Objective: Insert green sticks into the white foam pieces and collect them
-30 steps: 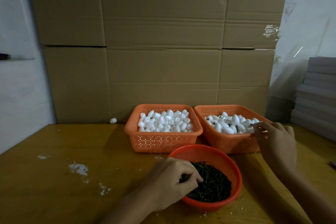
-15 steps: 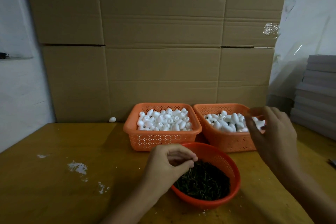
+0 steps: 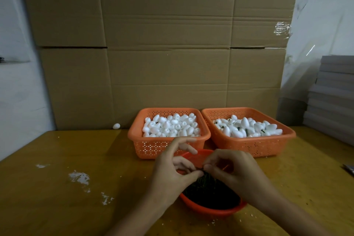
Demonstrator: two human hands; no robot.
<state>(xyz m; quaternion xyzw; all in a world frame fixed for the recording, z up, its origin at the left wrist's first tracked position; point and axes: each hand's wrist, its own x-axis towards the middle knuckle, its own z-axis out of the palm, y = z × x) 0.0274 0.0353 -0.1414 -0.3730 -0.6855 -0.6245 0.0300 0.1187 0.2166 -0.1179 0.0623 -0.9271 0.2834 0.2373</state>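
both hands have come together over the round orange plastic bowl of thin dark green sticks. the left hand and the right hand meet with curled fingertips pinched; i cannot tell what they nip. behind, a perforated orange basket holds smooth egg-shaped white foam pieces. its twin basket holds stick-fitted foam eggs.
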